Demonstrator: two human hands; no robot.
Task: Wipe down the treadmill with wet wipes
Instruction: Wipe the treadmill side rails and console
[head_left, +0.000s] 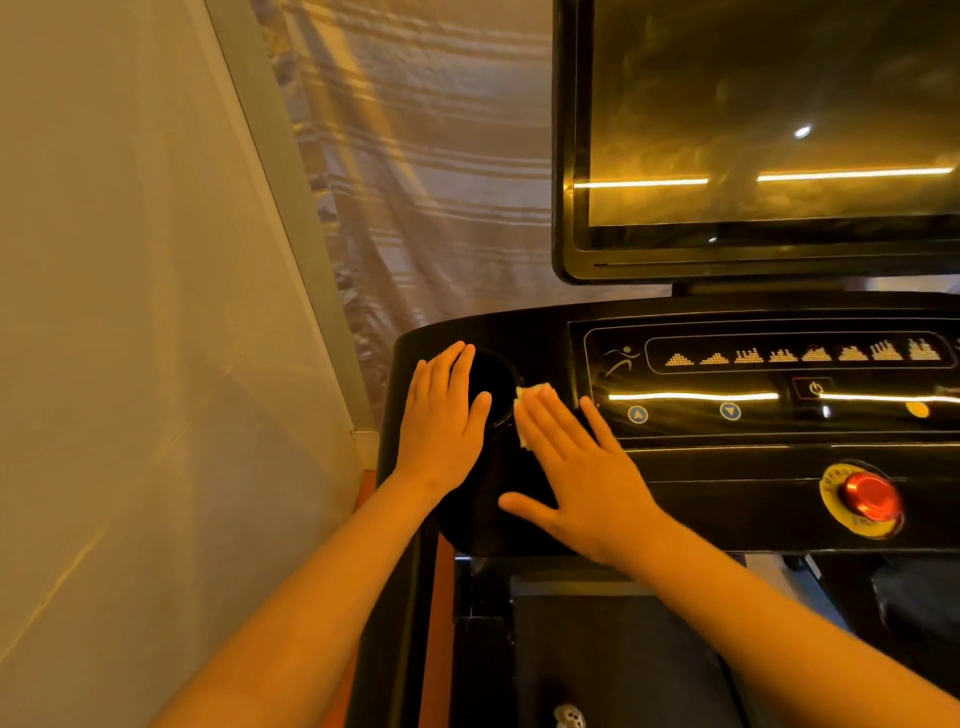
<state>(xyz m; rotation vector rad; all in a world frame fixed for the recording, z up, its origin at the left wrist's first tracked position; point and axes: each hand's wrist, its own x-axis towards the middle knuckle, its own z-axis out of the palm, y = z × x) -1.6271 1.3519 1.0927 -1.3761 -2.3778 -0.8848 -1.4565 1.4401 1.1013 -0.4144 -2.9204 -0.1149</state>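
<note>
The black treadmill console (727, 467) fills the lower right, with a round cup recess (491, 387) at its left end. My left hand (441, 421) lies flat with straight fingers on the console, just left of the recess. My right hand (576, 473) is spread flat and presses a white wet wipe (530, 397) onto the console at the recess's right rim. Only the wipe's edge shows beyond my fingertips.
A dark screen (753, 130) stands above the console. The control panel (779, 384) carries lit program icons and arrow buttons. A red emergency stop button (867, 496) sits at the lower right. A wall (130, 312) and a striped curtain (431, 156) close off the left.
</note>
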